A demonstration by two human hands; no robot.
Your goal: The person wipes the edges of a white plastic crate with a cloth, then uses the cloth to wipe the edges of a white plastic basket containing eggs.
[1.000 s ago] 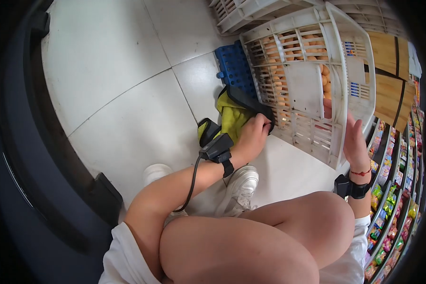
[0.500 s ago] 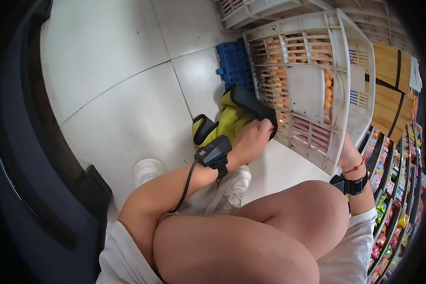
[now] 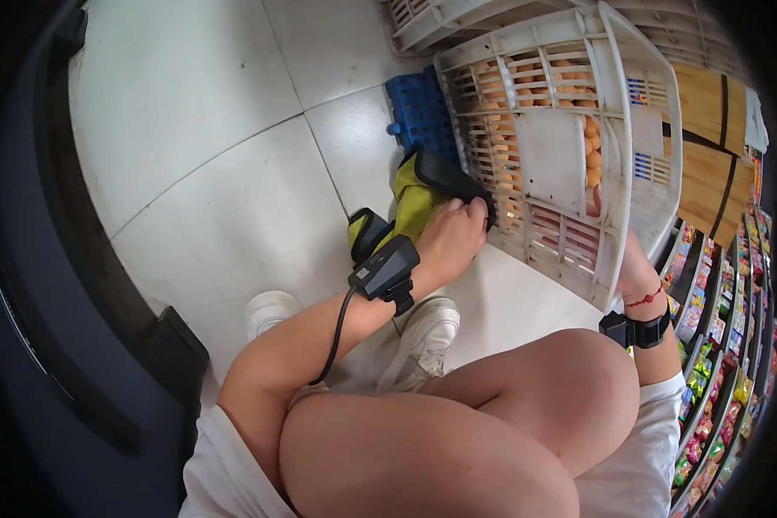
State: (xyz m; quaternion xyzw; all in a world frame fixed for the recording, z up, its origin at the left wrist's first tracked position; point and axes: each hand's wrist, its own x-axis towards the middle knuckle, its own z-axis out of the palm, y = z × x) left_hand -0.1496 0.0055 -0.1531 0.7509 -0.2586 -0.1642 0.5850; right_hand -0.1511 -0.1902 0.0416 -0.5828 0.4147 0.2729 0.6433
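My left hand [image 3: 457,237] is closed on the black edge of a yellow-green cloth bag [image 3: 412,207], which stands on the floor beside the crate. A white plastic crate [image 3: 565,164] with slatted sides holds brown eggs [image 3: 592,151], seen through its gaps. My right hand [image 3: 636,269] reaches inside the crate from its near end. Slats cover most of that hand; a fingertip shows close to the lowest eggs. Whether it grips an egg is hidden.
A blue perforated plastic tray [image 3: 421,108] lies against the crate's far side. More white crates [image 3: 466,22] stand behind. Wooden boards [image 3: 695,108] and shelves of colourful packets [image 3: 708,380] line the right. A dark cabinet [image 3: 60,345] stands at left on the tiled floor.
The view has shifted slightly, so the crate and bag sit a little higher and further left. Both hands keep nearly the same places; the right fingers show slightly higher among the eggs.
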